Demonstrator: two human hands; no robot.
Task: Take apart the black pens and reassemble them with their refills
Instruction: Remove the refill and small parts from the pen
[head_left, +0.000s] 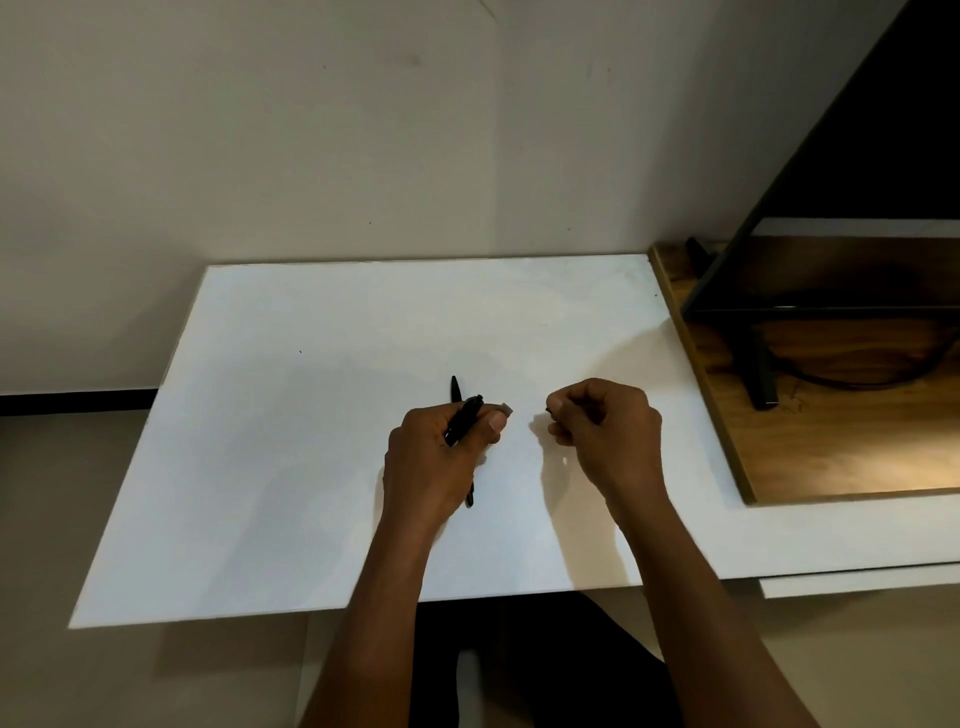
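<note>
My left hand (441, 457) is closed around a black pen barrel (464, 419) that slants up to the right out of the fist. A second black pen lies on the white board under that hand, its tip (455, 388) showing beyond the fingers and its other end (469, 496) below the palm. My right hand (605, 426) is curled a short way to the right, pinching a tiny dark piece (548, 410) between thumb and forefinger. What that piece is cannot be made out. The two hands do not touch.
The white board (291, 441) lies on a table against a plain wall. To the right is a wooden surface (831, 441) carrying a dark framed screen (841, 270) on a black stand. The board's front edge overhangs my lap.
</note>
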